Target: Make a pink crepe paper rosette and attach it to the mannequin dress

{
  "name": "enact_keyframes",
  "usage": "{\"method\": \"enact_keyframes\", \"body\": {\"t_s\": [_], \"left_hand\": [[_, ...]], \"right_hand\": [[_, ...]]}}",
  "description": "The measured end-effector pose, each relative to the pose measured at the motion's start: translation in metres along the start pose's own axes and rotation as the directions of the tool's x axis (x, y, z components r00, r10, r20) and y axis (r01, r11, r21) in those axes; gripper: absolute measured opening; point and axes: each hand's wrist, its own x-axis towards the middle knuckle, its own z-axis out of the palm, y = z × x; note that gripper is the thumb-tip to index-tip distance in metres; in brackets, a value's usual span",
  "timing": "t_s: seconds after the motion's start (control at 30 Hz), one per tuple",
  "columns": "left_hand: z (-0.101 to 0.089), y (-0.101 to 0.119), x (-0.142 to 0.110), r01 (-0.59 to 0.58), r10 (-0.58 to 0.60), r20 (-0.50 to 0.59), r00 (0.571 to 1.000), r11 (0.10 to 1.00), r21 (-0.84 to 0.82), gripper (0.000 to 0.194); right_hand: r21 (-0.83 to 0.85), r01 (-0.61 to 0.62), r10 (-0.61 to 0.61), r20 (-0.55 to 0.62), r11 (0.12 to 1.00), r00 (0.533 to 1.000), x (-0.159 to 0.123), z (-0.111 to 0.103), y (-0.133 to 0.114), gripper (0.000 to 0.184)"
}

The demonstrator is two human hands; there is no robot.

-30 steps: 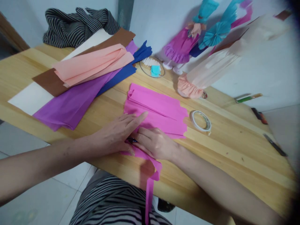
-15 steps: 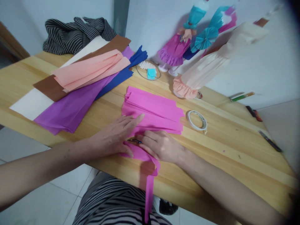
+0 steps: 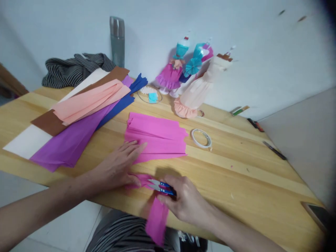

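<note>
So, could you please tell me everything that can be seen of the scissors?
The scissors have two pointed, silver, metal-looking blades and blue handles, with light dots, perhaps rivets, near where blade meets handle. The blades stand slightly apart. The right grip holds the handles and covers their rear end, so how the halves join is hidden. The tips point toward the left grip, at the pink strip by the near edge of the table; whether they touch the strip, I cannot tell.

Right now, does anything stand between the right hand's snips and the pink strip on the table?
Nothing visible does: the right hand holds the snips with their tips already at the strip; the left hand lies beyond the tips, not between.
</note>
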Motion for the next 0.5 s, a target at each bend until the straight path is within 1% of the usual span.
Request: {"method": "enact_keyframes", "body": {"t_s": [0.07,0.1,0.17,0.2,0.23,0.27,0.3,0.33,0.37,0.4,0.43,0.47,0.5], "left_hand": [[-0.004,0.005,0.000,-0.024,0.025,-0.015,1.000,0.998,0.053,0.097],[-0.007,0.006,0.001,-0.034,0.036,-0.024,0.999,0.997,0.075,0.090],[-0.016,0.006,0.010,-0.032,0.040,-0.063,0.997,0.993,0.114,0.070],[-0.022,0.004,0.018,-0.020,0.032,-0.083,0.996,0.991,0.136,0.059],[-0.029,0.000,0.030,0.005,0.017,-0.133,0.991,0.987,0.159,0.053],[-0.035,-0.004,0.043,0.018,0.007,-0.139,0.990,0.984,0.178,0.051],[-0.041,-0.009,0.058,0.026,0.001,-0.131,0.991,0.978,0.207,0.059],[-0.046,-0.014,0.073,0.025,-0.001,-0.097,0.995,0.971,0.240,0.076],[-0.049,-0.019,0.088,0.033,-0.028,-0.025,0.999,0.963,0.267,0.096],[-0.052,-0.022,0.101,0.047,-0.072,0.079,0.994,0.959,0.281,0.108],[-0.052,-0.025,0.111,0.057,-0.116,0.192,0.974,0.956,0.287,0.113],[-0.052,-0.025,0.119,0.045,-0.133,0.288,0.948,0.956,0.291,0.115],[-0.049,-0.023,0.123,0.009,-0.118,0.341,0.932,0.952,0.305,0.114]], "right_hand": [[0.009,0.019,-0.019,0.017,1.000,1.000,0.001,0.001,0.004,0.015],[0.032,0.035,-0.036,0.034,0.999,0.999,0.003,-0.002,0.008,0.018],[0.102,0.072,-0.080,0.080,0.992,0.994,0.007,-0.011,0.017,0.020],[0.146,0.098,-0.115,0.110,0.984,0.987,0.009,-0.017,0.022,0.021],[0.196,0.119,-0.146,0.131,0.973,0.981,0.011,-0.022,0.026,0.021],[0.234,0.138,-0.172,0.134,0.962,0.976,0.013,-0.027,0.029,0.022],[0.258,0.149,-0.189,0.136,0.955,0.973,0.015,-0.031,0.031,0.023],[0.270,0.159,-0.201,0.137,0.950,0.970,0.017,-0.034,0.033,0.023],[0.270,0.169,-0.212,0.136,0.948,0.968,0.018,-0.035,0.034,0.024],[0.267,0.180,-0.222,0.138,0.947,0.965,0.018,-0.035,0.035,0.024],[0.262,0.190,-0.232,0.141,0.946,0.962,0.018,-0.035,0.036,0.025],[0.261,0.198,-0.240,0.140,0.945,0.961,0.017,-0.034,0.037,0.025],[0.263,0.200,-0.242,0.139,0.944,0.960,0.016,-0.032,0.038,0.027]]}}
